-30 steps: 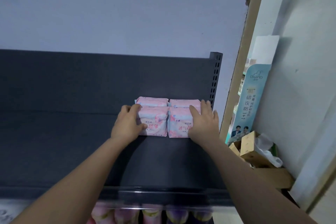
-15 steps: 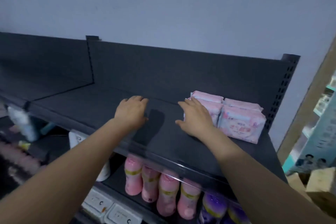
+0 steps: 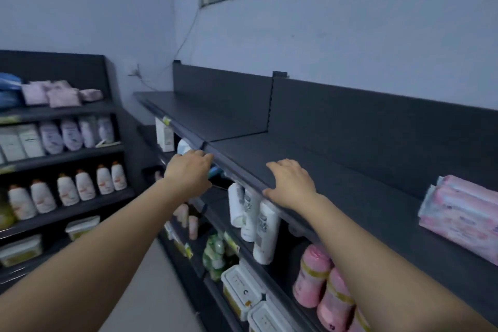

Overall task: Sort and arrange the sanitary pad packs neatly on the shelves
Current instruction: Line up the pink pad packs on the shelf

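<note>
Both of my hands have come off the stack. My right hand [image 3: 292, 183] rests on the front lip of the top shelf [image 3: 350, 167], fingers relaxed and holding nothing. My left hand [image 3: 190, 172] sits at the same lip further left, loosely curled and also empty. The sanitary pad packs [image 3: 463, 213] stay squared up on the shelf, well right of both hands. I judge this group placed. The loose pinkish packs [image 3: 56, 93] on the far unit look like the next batch.
</note>
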Demonstrator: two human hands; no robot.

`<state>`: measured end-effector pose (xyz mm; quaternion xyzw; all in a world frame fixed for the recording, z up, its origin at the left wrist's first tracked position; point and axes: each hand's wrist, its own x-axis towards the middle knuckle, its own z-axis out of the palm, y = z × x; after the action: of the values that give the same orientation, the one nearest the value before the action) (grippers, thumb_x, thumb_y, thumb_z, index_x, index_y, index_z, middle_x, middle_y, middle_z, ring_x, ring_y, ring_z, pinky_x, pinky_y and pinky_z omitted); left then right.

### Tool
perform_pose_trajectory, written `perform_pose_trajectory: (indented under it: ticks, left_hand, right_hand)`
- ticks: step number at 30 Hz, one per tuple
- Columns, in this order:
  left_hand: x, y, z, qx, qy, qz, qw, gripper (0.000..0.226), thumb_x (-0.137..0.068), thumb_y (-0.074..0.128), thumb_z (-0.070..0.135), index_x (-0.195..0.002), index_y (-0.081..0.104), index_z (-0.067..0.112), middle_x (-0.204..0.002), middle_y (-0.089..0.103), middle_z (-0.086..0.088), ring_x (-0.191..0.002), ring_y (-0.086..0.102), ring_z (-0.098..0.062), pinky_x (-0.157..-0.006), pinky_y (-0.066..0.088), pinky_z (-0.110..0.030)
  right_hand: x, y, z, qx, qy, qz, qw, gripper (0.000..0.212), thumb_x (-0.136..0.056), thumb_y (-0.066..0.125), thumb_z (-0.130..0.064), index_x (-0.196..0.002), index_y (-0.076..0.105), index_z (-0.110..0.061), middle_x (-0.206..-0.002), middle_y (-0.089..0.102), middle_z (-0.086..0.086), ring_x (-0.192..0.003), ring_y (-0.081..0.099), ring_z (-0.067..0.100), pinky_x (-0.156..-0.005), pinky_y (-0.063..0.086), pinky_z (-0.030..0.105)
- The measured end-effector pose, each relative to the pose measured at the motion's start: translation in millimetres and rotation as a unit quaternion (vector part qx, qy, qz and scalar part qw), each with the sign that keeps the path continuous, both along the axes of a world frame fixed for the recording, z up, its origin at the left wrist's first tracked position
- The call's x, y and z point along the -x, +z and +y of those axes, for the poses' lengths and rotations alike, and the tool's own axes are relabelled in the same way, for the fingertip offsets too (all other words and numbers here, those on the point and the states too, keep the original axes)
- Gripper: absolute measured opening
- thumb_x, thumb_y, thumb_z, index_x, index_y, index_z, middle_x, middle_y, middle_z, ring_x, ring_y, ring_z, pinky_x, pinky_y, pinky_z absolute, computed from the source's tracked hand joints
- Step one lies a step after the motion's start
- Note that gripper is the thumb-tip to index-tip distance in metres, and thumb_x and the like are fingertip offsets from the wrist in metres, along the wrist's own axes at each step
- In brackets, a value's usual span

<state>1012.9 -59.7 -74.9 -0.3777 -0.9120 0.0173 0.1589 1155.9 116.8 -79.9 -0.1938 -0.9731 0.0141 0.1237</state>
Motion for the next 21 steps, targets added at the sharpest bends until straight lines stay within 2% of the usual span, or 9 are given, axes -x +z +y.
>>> perform_pose_trajectory:
  ticks: [3, 9, 15, 21]
  left_hand:
    - [35, -5, -43, -0.002, 0.039, -0.004, 0.999, 0.044, -0.087, 0.057, 0.035, -0.127, 0.047, 0.020, -0.129, 0.052, -0.001, -0.124, 0.046, -0.022, -0.093, 0.042, -0.039]
    - [102, -7, -115, 0.008, 0.090, -0.027, 0.996, 0.049, -0.090, 0.056, 0.038, -0.133, 0.044, 0.017, -0.136, 0.048, -0.003, -0.129, 0.041, -0.024, -0.096, 0.040, -0.040]
    - [176, -14, -182, 0.019, 0.129, -0.032, 0.991, 0.052, -0.087, 0.059, 0.043, -0.130, 0.047, 0.017, -0.132, 0.050, -0.002, -0.125, 0.045, -0.024, -0.093, 0.042, -0.040]
    - [241, -24, -236, 0.029, 0.168, -0.041, 0.985, 0.054, -0.089, 0.058, 0.041, -0.135, 0.044, 0.017, -0.136, 0.048, -0.003, -0.126, 0.044, -0.024, -0.095, 0.042, -0.039]
  right_hand:
    - [46, -3, -30, 0.004, 0.028, -0.013, 1.000, 0.057, -0.086, 0.064, -0.043, -0.135, 0.045, -0.018, -0.134, 0.047, 0.006, -0.129, 0.037, 0.026, -0.100, 0.037, 0.037]
    - [139, -7, -86, -0.001, 0.075, -0.030, 0.997, 0.063, -0.086, 0.063, -0.045, -0.139, 0.041, -0.019, -0.137, 0.045, 0.007, -0.130, 0.037, 0.028, -0.101, 0.037, 0.039]
    - [231, -13, -147, 0.002, 0.109, -0.021, 0.994, 0.047, -0.085, 0.062, -0.044, -0.125, 0.052, -0.021, -0.126, 0.052, 0.008, -0.121, 0.043, 0.029, -0.093, 0.041, 0.037]
    - [309, -19, -195, 0.011, 0.140, -0.013, 0.990, 0.042, -0.089, 0.057, -0.040, -0.124, 0.052, -0.018, -0.124, 0.053, 0.007, -0.119, 0.043, 0.028, -0.090, 0.041, 0.037]
